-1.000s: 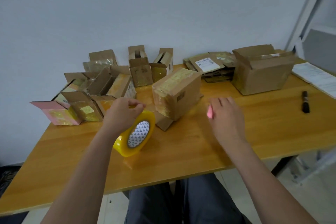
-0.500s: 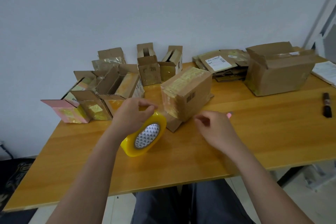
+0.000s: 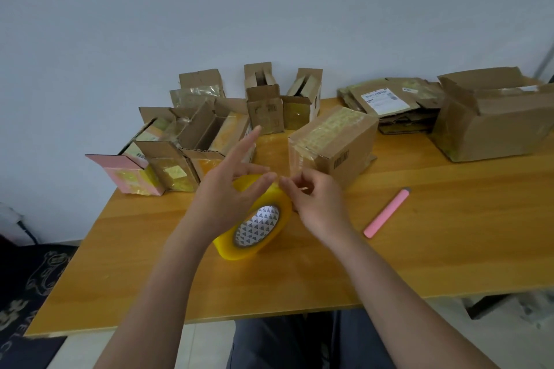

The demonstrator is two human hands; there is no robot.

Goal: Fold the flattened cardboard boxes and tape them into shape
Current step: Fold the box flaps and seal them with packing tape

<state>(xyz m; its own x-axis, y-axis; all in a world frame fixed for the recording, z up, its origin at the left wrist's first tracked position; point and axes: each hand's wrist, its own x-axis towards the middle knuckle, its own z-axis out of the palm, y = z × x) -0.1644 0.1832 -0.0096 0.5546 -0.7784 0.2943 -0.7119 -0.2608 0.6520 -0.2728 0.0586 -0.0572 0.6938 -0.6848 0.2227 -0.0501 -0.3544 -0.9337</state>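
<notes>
1. Right hand [image 3: 319, 204]: fingers are curled, thumb and forefinger drawn together at the top of the tape roll [image 3: 254, 220], apparently pinching the loose tape end; the film itself is too clear to be made out with certainty.

2. Left hand [image 3: 227, 192]: held against the left side and top of the roll. The forefinger is straight and raised toward the boxes; the other fingers are bent lightly over the rim. The roll is steadied rather than clenched.

3. Tape roll: yellowish clear packing tape on a patterned white core, stood on edge and tilted, on the table [image 3: 434, 249] at its near middle. It is judged light and rigid, liable to roll if released. The film is judged thin, sticky and prone to folding onto itself; it is best taken at the free end by fingertips, with the roll braced by its rim or core.

4. Taped box [image 3: 332, 144]: just behind the hands, closed, its top seam covered in tape. Cardboard is judged light, stiff across panels, weak at creases; it is best held by corners or flat faces.

5. Pink cutter [image 3: 386, 213]: lying on the table to the right, apart from both hands.

6. Flattened boxes [image 3: 386, 105]: stacked at the far side, between the taped box and a large open box [image 3: 494, 126].

7. Assembled boxes [image 3: 180, 147]: grouped at the far left, flaps open.
</notes>
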